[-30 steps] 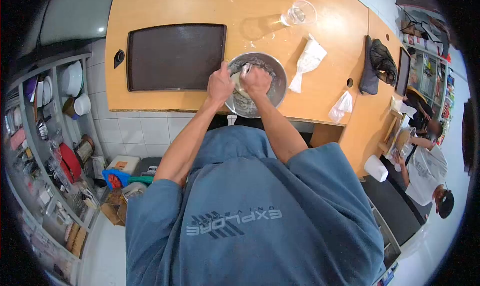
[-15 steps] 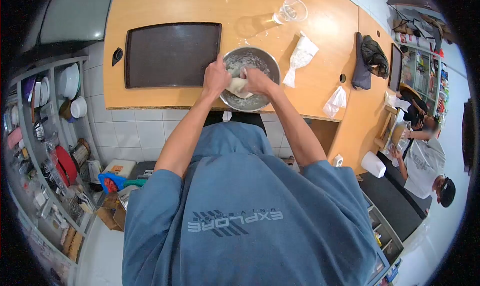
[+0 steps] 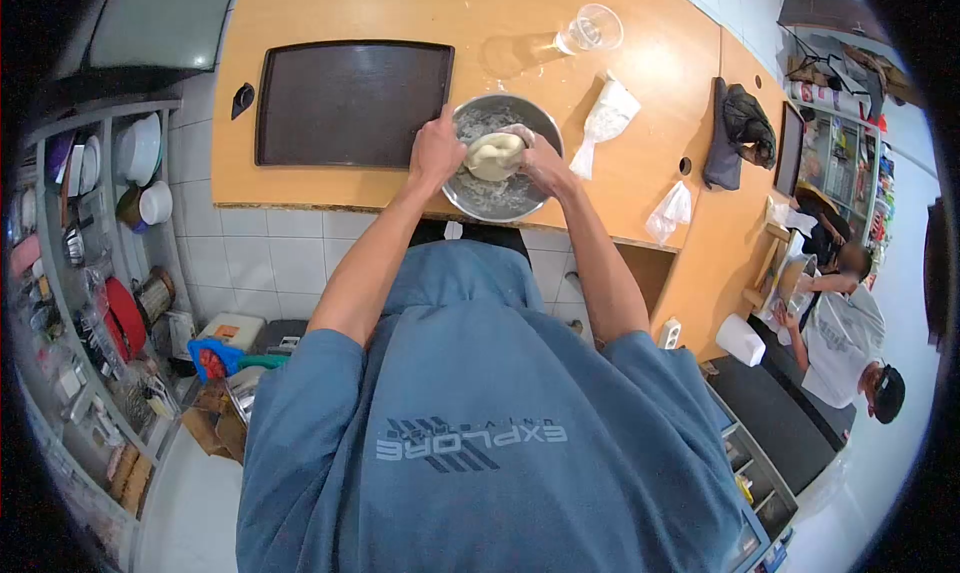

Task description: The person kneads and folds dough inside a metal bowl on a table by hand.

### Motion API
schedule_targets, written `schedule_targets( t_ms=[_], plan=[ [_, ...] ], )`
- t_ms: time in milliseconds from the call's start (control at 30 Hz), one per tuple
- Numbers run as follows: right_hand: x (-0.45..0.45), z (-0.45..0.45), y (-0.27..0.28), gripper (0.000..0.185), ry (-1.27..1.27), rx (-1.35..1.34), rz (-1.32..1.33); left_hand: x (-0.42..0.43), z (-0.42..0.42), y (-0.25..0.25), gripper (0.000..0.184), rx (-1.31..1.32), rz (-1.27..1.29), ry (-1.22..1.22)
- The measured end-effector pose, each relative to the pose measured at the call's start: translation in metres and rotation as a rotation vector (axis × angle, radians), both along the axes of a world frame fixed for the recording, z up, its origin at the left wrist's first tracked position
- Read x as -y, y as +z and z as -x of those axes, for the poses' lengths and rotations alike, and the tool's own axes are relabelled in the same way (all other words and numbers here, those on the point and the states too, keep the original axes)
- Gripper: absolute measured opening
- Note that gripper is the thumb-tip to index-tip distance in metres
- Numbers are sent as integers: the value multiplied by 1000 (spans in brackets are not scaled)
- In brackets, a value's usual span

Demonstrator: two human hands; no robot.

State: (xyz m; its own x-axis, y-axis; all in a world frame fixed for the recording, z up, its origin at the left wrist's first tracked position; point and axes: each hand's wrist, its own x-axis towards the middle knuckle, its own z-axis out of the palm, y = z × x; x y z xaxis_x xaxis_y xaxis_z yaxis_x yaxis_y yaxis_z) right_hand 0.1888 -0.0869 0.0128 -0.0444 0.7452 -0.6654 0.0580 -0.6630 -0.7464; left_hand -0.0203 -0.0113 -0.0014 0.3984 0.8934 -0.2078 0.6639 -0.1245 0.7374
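Note:
A steel mixing bowl sits near the table's front edge, its inside smeared with white flour or dough. My left hand is closed on the bowl's left rim. In the bowl is a pale lump of dough, folded over with a crease in its top. My right hand is closed around the dough's right side, its fingertips dusted white and partly hidden by the lump.
Left of the bowl lies a dark baking tray. To the right are a bag of white powder, a smaller plastic bag and a clear cup. Dark cloth lies farther right. Other people work at the far right.
My right hand has drawn back to the right, lifting and folding the dough so more of it shows. My left hand stays on the bowl's rim. The view has shifted slightly.

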Motion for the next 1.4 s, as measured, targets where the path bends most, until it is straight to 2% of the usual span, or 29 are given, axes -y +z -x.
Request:
schedule_targets(
  t_ms=[67,167,267,367,400,500,533,633,833,933,1033,1233,1267,1400],
  plan=[
    [-14,12,32,41,-35,81,134,1,0,1,29,-8,-12,12],
    [-22,10,8,62,31,399,-39,1,0,5,31,-9,-11,25],
    [-24,17,-10,71,192,756,-49,1,0,4,30,-3,-27,24],
    [-14,36,-12,65,236,884,-179,3,0,0,29,12,-32,30],
    [-12,49,9,60,212,880,-131,3,-1,0,29,20,-31,34],
    [-3,71,23,61,175,960,-114,2,-2,3,28,-2,25,31],
    [1,77,24,53,145,981,-190,2,-3,5,28,-13,33,43],
    [6,83,0,45,165,1115,-235,2,-5,10,28,-43,50,64],
    [10,87,-27,30,95,1257,-526,3,-6,3,22,-17,16,61],
    [4,87,-34,26,30,1174,-407,3,-5,-2,17,13,-21,47],
    [-10,81,-41,30,144,1135,-202,1,-7,-1,15,6,-12,31],
    [-28,81,-49,29,24,1212,-66,-2,-5,1,16,3,46,4],
    [-29,82,-51,29,-34,1253,-141,-3,-5,2,16,-5,40,8],
    [-28,76,-46,34,-39,1140,-118,-1,-5,0,17,18,-3,21]
  ],
)
